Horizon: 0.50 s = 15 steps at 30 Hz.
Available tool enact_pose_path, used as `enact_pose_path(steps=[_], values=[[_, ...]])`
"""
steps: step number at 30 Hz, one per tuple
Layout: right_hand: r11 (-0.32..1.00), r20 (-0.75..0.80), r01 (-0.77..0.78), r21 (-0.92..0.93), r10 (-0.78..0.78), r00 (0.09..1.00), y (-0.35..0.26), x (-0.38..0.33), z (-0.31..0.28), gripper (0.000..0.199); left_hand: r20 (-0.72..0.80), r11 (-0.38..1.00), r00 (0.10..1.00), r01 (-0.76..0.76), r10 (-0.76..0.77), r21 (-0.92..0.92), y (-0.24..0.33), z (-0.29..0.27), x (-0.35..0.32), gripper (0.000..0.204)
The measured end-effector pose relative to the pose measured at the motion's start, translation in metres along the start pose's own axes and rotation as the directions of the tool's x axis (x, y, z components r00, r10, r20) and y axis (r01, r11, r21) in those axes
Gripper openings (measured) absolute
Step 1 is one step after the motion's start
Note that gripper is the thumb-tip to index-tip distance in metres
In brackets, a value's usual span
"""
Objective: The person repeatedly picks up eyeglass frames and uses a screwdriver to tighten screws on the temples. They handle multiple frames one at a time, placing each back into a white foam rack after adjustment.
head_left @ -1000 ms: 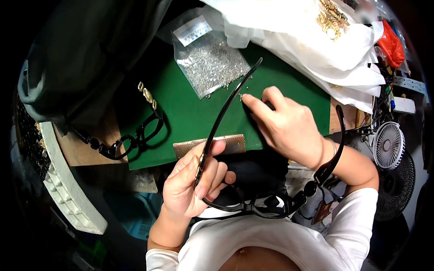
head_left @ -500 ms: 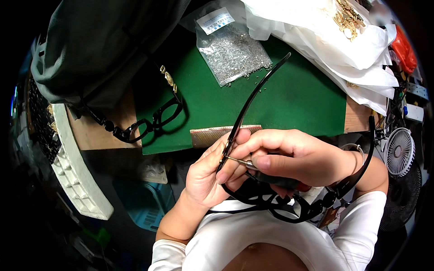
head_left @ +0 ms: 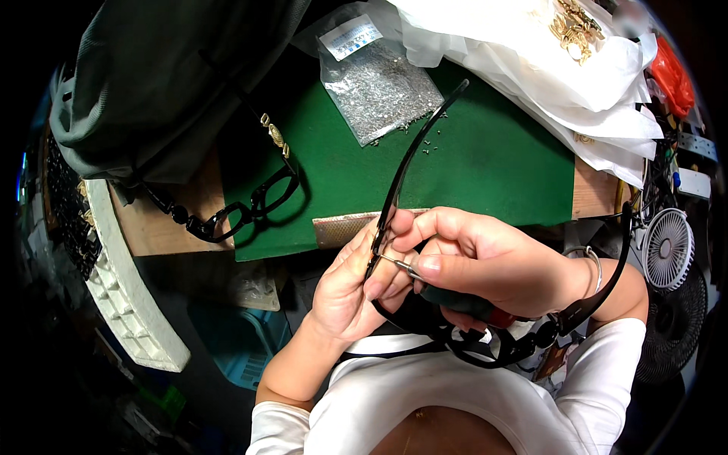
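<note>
A black eyeglasses frame (head_left: 410,149) is pinched at its hinge by the fingers of my left hand (head_left: 341,296). One temple points up and away over the table; the other reaches past my right wrist. My right hand (head_left: 497,254) is closed round a screwdriver (head_left: 464,301) with a dark green and red handle. The thin metal shaft slants leftward, its tip at the hinge between my left fingers. Whether a screw sits there is too small to tell. Part of the frame's front lies behind my right hand, close to my white shirt.
A clear bag of tiny metal screws (head_left: 383,87) lies on the green mat (head_left: 500,167), some spilled. Another black pair of glasses (head_left: 275,195) with a gold ornament rests left, beside dark cloth (head_left: 167,91). White wrapping (head_left: 561,83) holds gold pieces (head_left: 574,34). Small fan (head_left: 667,249) at right.
The whole view has shifted slightly. The screwdriver's shaft slants a little more steeply, and my right thumb has shifted on it. Both hands keep their hold at the hinge.
</note>
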State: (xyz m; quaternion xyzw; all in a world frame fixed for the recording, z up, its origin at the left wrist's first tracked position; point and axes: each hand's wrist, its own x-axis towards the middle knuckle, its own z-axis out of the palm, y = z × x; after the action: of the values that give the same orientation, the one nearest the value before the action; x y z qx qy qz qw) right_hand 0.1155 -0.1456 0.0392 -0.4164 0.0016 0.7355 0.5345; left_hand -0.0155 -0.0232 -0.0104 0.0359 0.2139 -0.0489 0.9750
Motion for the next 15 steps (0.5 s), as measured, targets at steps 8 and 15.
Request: enact_pose_path(steps=[8,15], values=[[0.959,0.045,-0.040,-0.279,0.055,0.997,-0.018,-0.004,-0.012,0.038,-0.028,0.819,0.980,-0.150,0.199,0.553,0.004,0.008,-0.005,0.039],[0.361,-0.039,0.232,-0.903,-0.608,0.793,0.003,0.017,-0.047,0.032,0.419,-0.347,0.562,-0.237,0.713,0.907,0.020,-0.011,-0.027,0.038]])
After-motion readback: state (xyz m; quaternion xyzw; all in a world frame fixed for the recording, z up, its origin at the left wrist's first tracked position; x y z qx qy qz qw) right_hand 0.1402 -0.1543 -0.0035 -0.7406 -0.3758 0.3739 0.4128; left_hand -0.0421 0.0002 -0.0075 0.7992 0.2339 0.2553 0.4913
